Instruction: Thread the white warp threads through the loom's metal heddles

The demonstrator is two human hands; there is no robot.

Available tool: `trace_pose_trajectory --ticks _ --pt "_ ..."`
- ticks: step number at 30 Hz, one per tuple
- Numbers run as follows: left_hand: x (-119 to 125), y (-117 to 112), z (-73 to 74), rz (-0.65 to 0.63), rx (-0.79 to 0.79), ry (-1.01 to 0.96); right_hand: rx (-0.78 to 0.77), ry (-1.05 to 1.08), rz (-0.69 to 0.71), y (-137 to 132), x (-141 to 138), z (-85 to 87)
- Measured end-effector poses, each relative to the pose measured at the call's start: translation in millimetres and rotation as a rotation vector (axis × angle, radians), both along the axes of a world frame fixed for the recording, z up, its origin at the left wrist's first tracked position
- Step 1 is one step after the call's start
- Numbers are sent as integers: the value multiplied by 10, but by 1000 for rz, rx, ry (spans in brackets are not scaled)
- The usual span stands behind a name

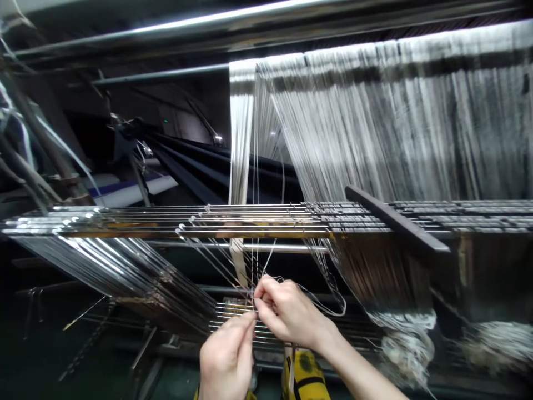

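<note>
I look into a loom. White warp threads (375, 128) hang in a wide sheet from a top bar down to a row of horizontal metal rods (166, 219). Low in the middle, my left hand (227, 358) and my right hand (287, 311) meet fingertip to fingertip. Both pinch thin white threads (255, 261) that drop from a narrow bundle (240, 139) above. The fingers of each hand are pressed together on the thread. Slanted metal heddle wires (125, 272) lie just left of my hands.
A dark flat bar (395, 219) crosses the rods at the right. Loose thread tufts (406, 339) hang at the lower right. Shiny tubes (208, 28) run overhead. Dark beams (195, 166) recede behind. A yellow patterned garment (306, 378) shows below my hands.
</note>
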State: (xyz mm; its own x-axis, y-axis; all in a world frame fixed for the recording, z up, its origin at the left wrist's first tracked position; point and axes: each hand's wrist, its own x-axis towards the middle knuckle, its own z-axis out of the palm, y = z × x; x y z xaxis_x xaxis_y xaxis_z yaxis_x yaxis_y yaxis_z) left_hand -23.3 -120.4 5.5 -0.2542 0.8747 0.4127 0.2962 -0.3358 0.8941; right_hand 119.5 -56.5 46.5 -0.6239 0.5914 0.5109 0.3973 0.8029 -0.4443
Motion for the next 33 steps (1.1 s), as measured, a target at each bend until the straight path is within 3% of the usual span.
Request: trace_pose_trajectory --ticks 2,4,6,8,10,14,18,21,24,27,29,32,33 --pt "-33 7 -24 -9 -96 -94 31 39 48 -1 28 -20" --pt "-67 31 -32 -89 -311 -245 57 122 121 -7 77 -53" --pt "-78 48 -13 -185 -426 -307 72 212 159 -12 119 -85" --pt "-59 43 27 -202 -388 -250 94 288 153 -11 136 -104" --pt "-15 17 71 -136 -305 -134 102 306 161 -6 129 -103" --pt "88 -59 107 -11 -112 138 2 97 143 0 71 -28" --pt "80 -90 25 34 151 367 -66 -59 60 -49 41 87" --pt "-26 -60 -49 -83 43 429 -95 -47 40 -141 89 92" --pt "-142 24 -40 -144 -77 403 -136 185 2 -226 146 48" --pt "-201 143 15 -152 -44 419 -141 437 -40 -314 203 89" --pt "-193 198 -9 -125 -27 398 -153 458 -14 -432 288 192" --pt "-49 180 -224 -109 -85 343 -245 413 131 -716 476 363" --pt "42 151 -331 -140 -127 340 -214 449 115 -815 528 393"
